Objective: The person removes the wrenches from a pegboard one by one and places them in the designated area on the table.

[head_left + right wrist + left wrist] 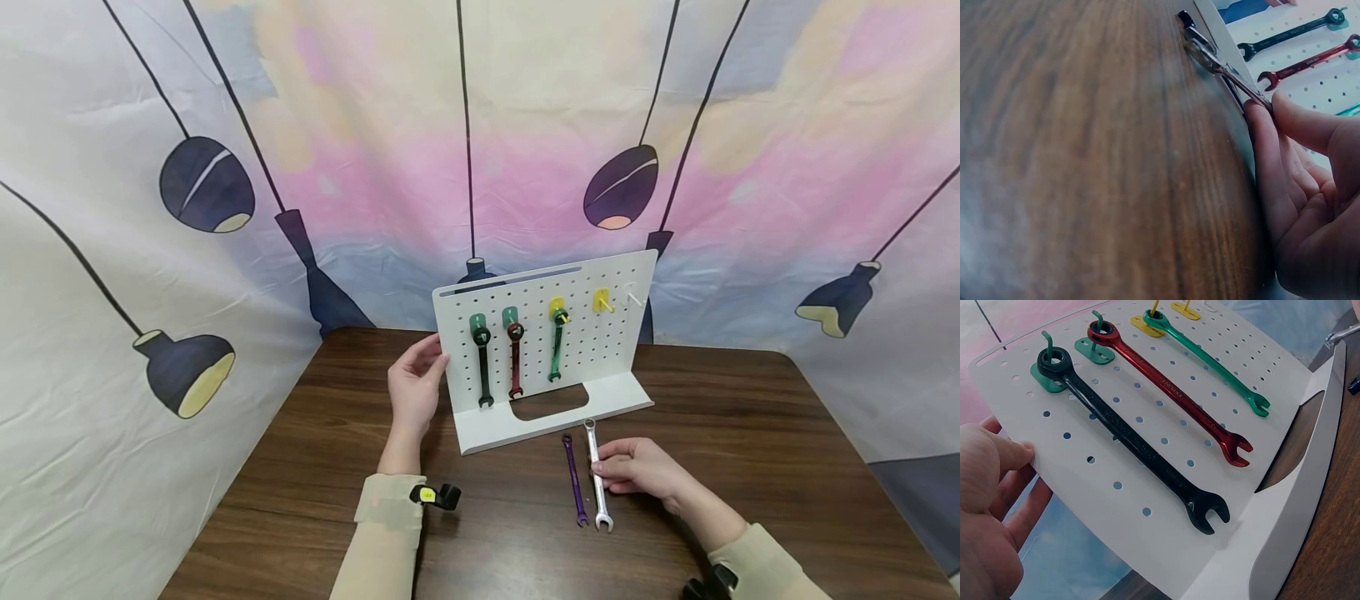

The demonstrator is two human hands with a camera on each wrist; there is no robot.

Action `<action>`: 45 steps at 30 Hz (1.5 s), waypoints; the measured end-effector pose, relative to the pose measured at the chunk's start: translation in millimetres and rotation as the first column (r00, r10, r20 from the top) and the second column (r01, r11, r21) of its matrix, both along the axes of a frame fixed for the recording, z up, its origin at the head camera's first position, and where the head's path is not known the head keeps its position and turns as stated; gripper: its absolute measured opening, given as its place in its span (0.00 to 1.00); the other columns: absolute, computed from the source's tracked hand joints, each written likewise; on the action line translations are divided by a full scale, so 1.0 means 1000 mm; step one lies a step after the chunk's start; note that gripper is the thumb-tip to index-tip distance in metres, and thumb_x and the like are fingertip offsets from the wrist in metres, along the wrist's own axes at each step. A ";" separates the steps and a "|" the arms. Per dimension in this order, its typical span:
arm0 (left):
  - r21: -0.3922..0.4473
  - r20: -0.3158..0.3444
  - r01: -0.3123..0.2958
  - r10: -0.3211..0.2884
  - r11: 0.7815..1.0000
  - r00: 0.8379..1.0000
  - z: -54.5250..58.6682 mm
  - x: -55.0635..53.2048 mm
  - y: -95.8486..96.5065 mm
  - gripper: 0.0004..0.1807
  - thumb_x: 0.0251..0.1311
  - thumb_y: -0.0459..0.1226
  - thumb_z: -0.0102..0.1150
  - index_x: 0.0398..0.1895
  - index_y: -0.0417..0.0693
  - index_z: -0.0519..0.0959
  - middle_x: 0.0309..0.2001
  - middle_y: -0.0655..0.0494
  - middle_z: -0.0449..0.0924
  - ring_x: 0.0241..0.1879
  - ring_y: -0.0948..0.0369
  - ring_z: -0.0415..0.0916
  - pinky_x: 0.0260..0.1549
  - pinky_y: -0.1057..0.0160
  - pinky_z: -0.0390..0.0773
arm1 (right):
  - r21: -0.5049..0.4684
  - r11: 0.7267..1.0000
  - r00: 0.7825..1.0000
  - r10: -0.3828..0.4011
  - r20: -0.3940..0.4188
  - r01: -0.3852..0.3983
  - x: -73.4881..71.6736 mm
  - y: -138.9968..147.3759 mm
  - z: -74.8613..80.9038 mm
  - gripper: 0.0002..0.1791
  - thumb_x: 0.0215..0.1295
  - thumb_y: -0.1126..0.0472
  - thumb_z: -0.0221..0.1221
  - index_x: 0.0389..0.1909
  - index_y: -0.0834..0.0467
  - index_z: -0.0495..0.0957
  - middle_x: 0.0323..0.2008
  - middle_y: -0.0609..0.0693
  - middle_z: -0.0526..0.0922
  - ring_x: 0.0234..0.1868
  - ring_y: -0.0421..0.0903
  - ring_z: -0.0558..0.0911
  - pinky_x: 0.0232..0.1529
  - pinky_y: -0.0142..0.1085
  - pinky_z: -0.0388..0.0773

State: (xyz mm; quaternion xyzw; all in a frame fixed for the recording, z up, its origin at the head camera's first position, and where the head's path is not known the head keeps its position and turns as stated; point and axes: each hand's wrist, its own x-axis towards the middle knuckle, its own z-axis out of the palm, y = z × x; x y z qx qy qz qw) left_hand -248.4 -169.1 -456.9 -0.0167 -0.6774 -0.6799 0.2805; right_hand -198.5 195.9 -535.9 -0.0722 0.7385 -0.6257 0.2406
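Note:
A white pegboard (540, 350) stands on the table, its left edge pinched by my left hand (414, 385), thumb in front and fingers behind. From its hooks hang a black wrench (1129, 440), a red wrench (1172, 394) and a green wrench (1210, 362), open ends down. My right hand (641, 471) pinches a silver wrench (597, 475) by its shaft, between thumb and fingers, in front of the board. Just left of it a purple wrench (575, 482) lies on the table. In the right wrist view the silver wrench (1244, 87) shows its open end toward the camera's far side.
A yellow hook (602, 301) and a clear hook (632, 295) at the board's right side carry no wrench. The dark wooden table (750, 433) extends around the board. Behind it hangs a cloth (405, 167) printed with lamps.

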 end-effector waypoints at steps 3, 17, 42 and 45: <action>0.003 -0.001 -0.002 0.002 1.000 1.000 -0.001 0.000 0.000 0.17 0.67 0.21 0.66 0.57 0.34 0.86 0.46 0.33 0.85 0.38 0.67 0.80 0.39 0.70 0.76 | 0.009 1.000 1.000 0.000 -0.005 0.000 0.000 0.000 -0.002 0.18 0.72 0.63 0.69 0.54 0.73 0.81 0.37 0.52 0.90 0.36 0.42 0.88 0.38 0.34 0.86; 0.002 0.005 0.003 -0.003 1.000 1.000 0.001 0.000 0.001 0.17 0.67 0.21 0.66 0.58 0.34 0.86 0.47 0.33 0.85 0.39 0.65 0.81 0.40 0.70 0.77 | 0.058 0.998 1.000 0.010 -0.020 -0.009 0.000 -0.003 -0.002 0.17 0.70 0.65 0.70 0.51 0.73 0.81 0.39 0.55 0.91 0.36 0.41 0.87 0.36 0.34 0.86; 0.008 -0.001 0.010 -0.010 1.000 1.000 -0.006 -0.005 -0.004 0.17 0.68 0.22 0.67 0.58 0.37 0.87 0.47 0.34 0.86 0.40 0.63 0.81 0.41 0.70 0.78 | 0.146 0.989 0.999 -0.008 -0.041 0.014 0.001 -0.011 0.003 0.12 0.69 0.65 0.72 0.43 0.70 0.82 0.30 0.51 0.89 0.30 0.41 0.86 0.32 0.34 0.86; 0.004 -0.005 0.015 -0.015 1.000 1.000 -0.017 -0.013 -0.007 0.17 0.67 0.24 0.69 0.58 0.40 0.88 0.47 0.37 0.87 0.41 0.63 0.82 0.41 0.69 0.78 | 0.170 0.985 0.998 -0.024 -0.065 0.035 0.003 -0.013 0.004 0.13 0.67 0.65 0.73 0.42 0.70 0.82 0.29 0.51 0.89 0.29 0.42 0.86 0.32 0.35 0.86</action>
